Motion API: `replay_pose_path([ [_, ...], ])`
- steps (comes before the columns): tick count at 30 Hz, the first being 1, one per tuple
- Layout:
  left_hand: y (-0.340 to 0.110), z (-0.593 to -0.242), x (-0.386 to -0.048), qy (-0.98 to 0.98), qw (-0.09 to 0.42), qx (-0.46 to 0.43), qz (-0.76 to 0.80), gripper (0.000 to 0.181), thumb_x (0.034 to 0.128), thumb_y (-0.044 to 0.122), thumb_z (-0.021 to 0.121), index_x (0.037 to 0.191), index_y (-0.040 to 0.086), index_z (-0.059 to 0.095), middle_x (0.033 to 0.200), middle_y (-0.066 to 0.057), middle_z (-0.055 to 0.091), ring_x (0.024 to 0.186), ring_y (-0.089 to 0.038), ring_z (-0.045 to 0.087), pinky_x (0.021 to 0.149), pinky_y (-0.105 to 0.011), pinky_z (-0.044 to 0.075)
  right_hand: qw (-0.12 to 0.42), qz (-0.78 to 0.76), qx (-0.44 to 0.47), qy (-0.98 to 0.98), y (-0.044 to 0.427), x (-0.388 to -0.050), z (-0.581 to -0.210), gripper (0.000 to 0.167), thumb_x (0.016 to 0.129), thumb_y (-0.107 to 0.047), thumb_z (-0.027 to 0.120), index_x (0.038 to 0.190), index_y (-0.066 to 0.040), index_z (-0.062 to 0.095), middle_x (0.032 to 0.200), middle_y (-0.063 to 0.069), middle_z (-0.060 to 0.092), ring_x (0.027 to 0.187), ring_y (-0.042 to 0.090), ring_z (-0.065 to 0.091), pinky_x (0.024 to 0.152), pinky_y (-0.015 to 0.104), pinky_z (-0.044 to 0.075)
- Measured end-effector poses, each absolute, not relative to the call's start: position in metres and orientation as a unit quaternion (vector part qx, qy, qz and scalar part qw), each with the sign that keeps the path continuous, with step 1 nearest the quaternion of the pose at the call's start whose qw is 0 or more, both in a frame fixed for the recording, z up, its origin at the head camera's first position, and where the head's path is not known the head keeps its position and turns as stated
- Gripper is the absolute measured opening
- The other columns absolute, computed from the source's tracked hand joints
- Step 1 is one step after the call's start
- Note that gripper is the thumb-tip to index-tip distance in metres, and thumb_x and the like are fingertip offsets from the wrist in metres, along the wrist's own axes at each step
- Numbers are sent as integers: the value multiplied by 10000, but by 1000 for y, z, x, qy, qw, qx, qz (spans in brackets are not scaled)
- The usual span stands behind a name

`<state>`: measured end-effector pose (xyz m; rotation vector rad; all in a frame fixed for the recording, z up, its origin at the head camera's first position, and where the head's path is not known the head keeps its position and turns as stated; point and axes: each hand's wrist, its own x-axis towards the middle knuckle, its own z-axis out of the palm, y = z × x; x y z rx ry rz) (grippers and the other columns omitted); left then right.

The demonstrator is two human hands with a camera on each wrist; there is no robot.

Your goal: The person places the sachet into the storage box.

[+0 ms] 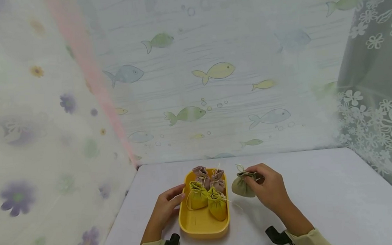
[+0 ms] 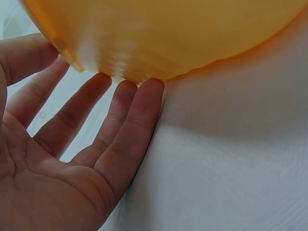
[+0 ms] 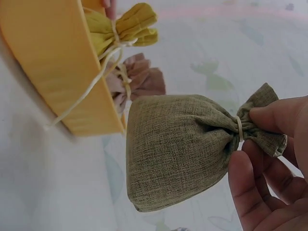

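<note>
In the head view, my right hand [image 1: 269,187] holds up a green-grey drawstring pouch [image 1: 242,187], just right of a yellow plastic tray [image 1: 203,230]. The right wrist view shows thumb and fingers pinching the gathered neck of this plump pouch [image 3: 178,151], beside its pale cord. My left hand [image 1: 164,210] rests against the tray's left side. Its fairly straight fingertips touch the outer wall [image 2: 159,38] in the left wrist view. Two yellow-green pouches [image 1: 198,196] sit mid-tray, with two mauve pouches [image 1: 202,177] behind them. The tray's near end shows bare floor.
A white-covered table [image 1: 324,197] lies under the tray. Behind it hangs a fish-print curtain [image 1: 215,109], with a flower-print sheet [image 1: 47,148] on the left and a white-flowered sheer [image 1: 382,105] on the right. A loose pouch cord [image 1: 235,204] hangs over the tray's right rim.
</note>
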<state>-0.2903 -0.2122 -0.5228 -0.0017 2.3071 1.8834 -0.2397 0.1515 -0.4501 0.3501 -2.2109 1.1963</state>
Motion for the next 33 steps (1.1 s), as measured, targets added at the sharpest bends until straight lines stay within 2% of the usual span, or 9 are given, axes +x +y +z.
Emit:
replay_pose_path([
  [12, -212, -518, -290, 766, 81, -5, 638, 562, 918, 435, 769, 1421, 219, 643, 1480, -99, 593, 1278, -239, 629, 949, -417, 611, 283, 468, 163, -821, 140, -234, -438, 185, 873, -93, 827, 992, -210, 749, 948, -65, 702, 779, 70, 688, 656, 236, 612],
  [26, -212, -521, -290, 765, 80, -5, 639, 562, 914, 434, 773, 1418, 220, 647, 1471, -101, 599, 1269, -236, 631, 946, -415, 613, 266, 481, 193, -813, 118, -222, -425, 223, 856, -101, 842, 981, -249, 732, 919, -128, 682, 781, 36, 669, 624, 232, 605],
  [33, -211, -523, -289, 768, 78, -5, 636, 570, 909, 451, 771, 1417, 224, 646, 1474, -98, 596, 1257, -233, 639, 937, -416, 616, 237, 506, 215, -801, 104, -217, -421, 226, 861, -122, 843, 965, -283, 724, 903, -147, 676, 760, 36, 664, 614, 237, 610],
])
